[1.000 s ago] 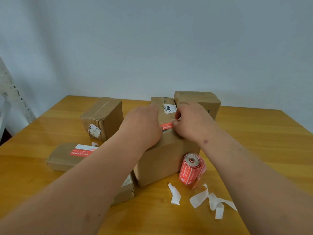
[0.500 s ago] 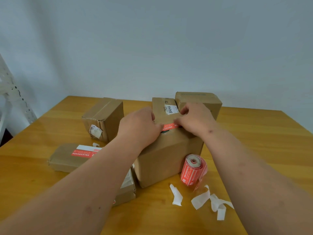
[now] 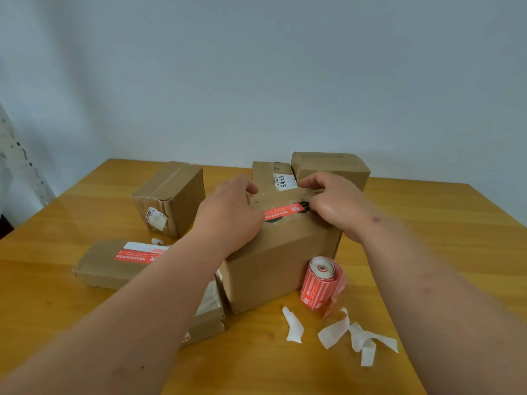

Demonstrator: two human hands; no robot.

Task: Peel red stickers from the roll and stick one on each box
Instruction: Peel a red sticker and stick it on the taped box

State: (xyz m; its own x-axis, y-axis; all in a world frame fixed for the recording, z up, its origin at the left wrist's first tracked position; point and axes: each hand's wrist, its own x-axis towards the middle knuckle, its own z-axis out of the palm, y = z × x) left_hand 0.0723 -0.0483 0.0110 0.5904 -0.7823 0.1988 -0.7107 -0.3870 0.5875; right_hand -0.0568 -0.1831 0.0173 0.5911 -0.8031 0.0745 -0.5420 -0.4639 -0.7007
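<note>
Wooden table [image 3: 427, 223] against a plain grey wall, with cardboard boxes spread across it. From my seat I count two stickers clearly done: one on the flat box [image 3: 105, 266] at left, and one on the big box [image 3: 273, 260] in the middle, where a red sticker [image 3: 283, 211] lies across the top. My left hand [image 3: 228, 215] rests on that top at the sticker's left end, fingers loosely curled, gripping nothing that I can see. My right hand [image 3: 333, 206] sits at the right end, fingers bent down on the lid; whether it pinches the sticker's end I cannot tell.

Left to do, I judge: the far-left box [image 3: 171, 198] and the back box [image 3: 330, 169] show no red. A low box [image 3: 208, 317] under my left arm shows a speck of red; unclear.

Every box is closed, so contents are hidden. The roll [image 3: 322, 283] stands just beside the big box, backing scraps [image 3: 353, 334] near it.
</note>
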